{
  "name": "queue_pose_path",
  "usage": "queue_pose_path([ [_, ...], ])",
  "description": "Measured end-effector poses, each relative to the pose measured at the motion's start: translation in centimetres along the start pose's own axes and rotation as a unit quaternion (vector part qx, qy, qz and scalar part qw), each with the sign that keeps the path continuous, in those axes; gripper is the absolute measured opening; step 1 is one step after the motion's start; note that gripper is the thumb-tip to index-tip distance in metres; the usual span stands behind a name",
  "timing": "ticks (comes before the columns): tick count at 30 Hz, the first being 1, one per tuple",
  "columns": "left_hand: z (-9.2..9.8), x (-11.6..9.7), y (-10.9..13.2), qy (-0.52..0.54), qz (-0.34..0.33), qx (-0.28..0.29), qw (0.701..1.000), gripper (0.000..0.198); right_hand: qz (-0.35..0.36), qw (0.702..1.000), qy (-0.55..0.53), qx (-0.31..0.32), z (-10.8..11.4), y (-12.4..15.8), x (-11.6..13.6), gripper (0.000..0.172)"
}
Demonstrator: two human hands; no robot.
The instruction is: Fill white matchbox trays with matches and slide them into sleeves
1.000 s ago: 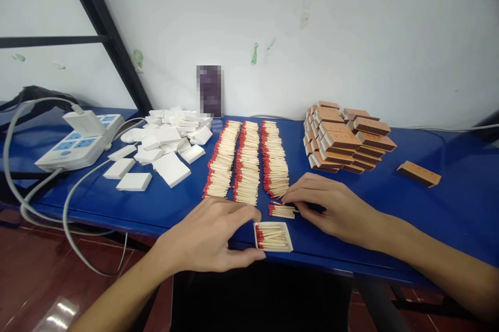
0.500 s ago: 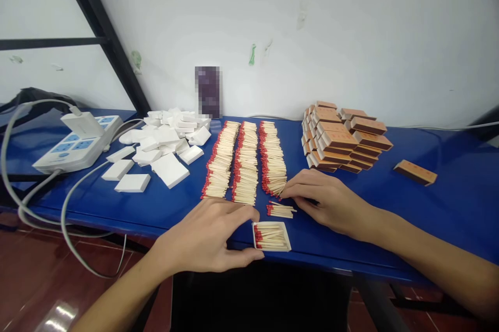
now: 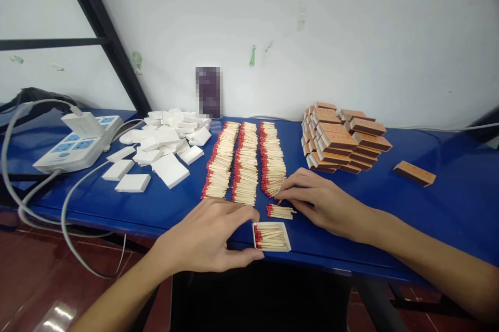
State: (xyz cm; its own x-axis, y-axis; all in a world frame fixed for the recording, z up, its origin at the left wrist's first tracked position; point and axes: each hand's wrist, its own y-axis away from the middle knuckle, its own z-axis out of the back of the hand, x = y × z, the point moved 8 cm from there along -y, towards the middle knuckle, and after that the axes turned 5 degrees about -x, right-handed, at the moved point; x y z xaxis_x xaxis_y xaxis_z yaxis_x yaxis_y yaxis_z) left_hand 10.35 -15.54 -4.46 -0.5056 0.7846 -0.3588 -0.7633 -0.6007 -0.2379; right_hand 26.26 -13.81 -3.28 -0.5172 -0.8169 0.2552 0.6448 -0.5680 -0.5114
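Blue table, white wall. Your left fingers, moderately parted, hold the tray between them; your right fingers appear to pinch a match. It should prove light, stiff, snappable: grip it mid-length.

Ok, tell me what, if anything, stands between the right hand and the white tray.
A small group of loose matches lies flat on the blue table between the right hand and the white tray. Nothing else visible stands in between.
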Motion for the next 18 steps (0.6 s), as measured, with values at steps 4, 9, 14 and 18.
queue_pose_path([
  [4, 0.01, 0.09, -0.09, 0.003, 0.006, 0.004, 1.000, 0.031, -0.005, 1.000, 0.007, 0.011, -0.30, -0.40, 0.16, 0.030],
  [9, -0.08, 0.05, 0.04, 0.005, 0.011, 0.009, 1.000, 0.031, 0.008, 1.000, 0.010, -0.001, -0.25, -0.52, 0.29, 0.027],
  [14, -0.16, 0.05, -0.02, 0.011, 0.007, 0.007, 1.000, 0.031, 0.008, 1.000, 0.009, -0.004, -0.25, -0.29, 0.11, 0.024],
  [18, -0.22, 0.24, 0.03, 0.008, 0.008, 0.004, 1.000, 0.032, -0.022, 1.000, -0.009, -0.005, -0.05, -0.48, 0.15, 0.024],
])
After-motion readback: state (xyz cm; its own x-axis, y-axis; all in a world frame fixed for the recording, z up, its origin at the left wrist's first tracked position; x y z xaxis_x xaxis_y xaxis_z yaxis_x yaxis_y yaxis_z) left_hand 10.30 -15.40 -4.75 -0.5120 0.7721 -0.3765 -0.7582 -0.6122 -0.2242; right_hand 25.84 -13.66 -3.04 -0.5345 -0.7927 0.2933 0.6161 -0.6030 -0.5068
